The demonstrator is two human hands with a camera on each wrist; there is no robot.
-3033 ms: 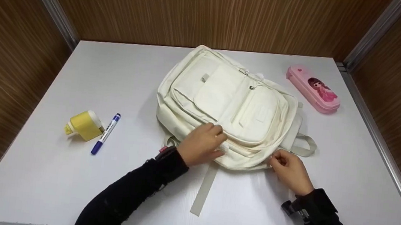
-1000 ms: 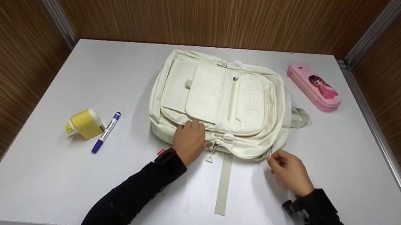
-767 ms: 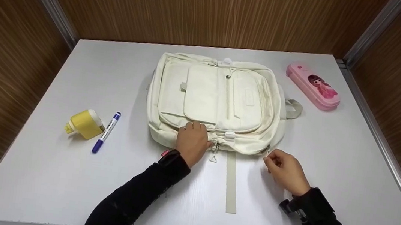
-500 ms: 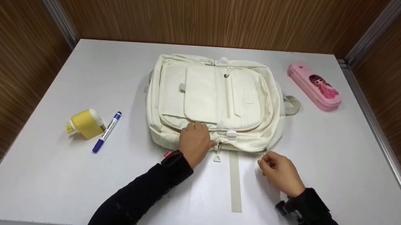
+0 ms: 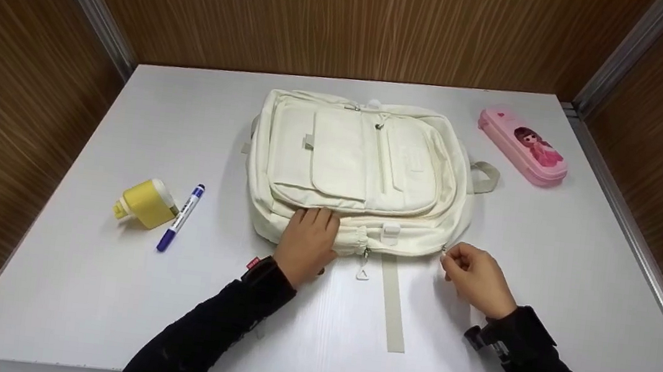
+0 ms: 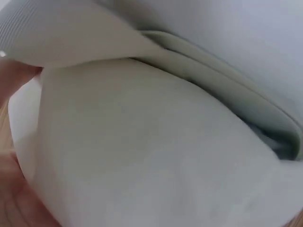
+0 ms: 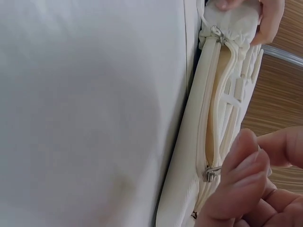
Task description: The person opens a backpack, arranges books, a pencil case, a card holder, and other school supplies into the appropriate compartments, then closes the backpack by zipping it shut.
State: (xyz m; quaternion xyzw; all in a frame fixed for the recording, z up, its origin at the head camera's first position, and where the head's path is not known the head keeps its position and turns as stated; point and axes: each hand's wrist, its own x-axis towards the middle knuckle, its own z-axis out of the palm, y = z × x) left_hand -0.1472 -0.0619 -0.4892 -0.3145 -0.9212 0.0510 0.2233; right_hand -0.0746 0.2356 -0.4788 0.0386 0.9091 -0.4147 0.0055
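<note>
The table (image 5: 190, 114) has passing room at its far left corner. The backpack (image 5: 341, 156) blocks the middle, a bottle (image 5: 148, 204) and marker (image 5: 181, 219) the left side, a pink case (image 5: 517, 142) the far right corner; sleeves (image 5: 206, 328) cross the front edge.

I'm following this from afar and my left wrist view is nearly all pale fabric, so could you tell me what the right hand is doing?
Observer: In the right wrist view, the right hand is pinching the pull of a metal zipper slider on the side of the backpack.

Operator: Thanks. Is the zipper closed all along there?

Observer: No, a slim opening shows between that slider and a second slider, which sits nearer the left hand.
</note>
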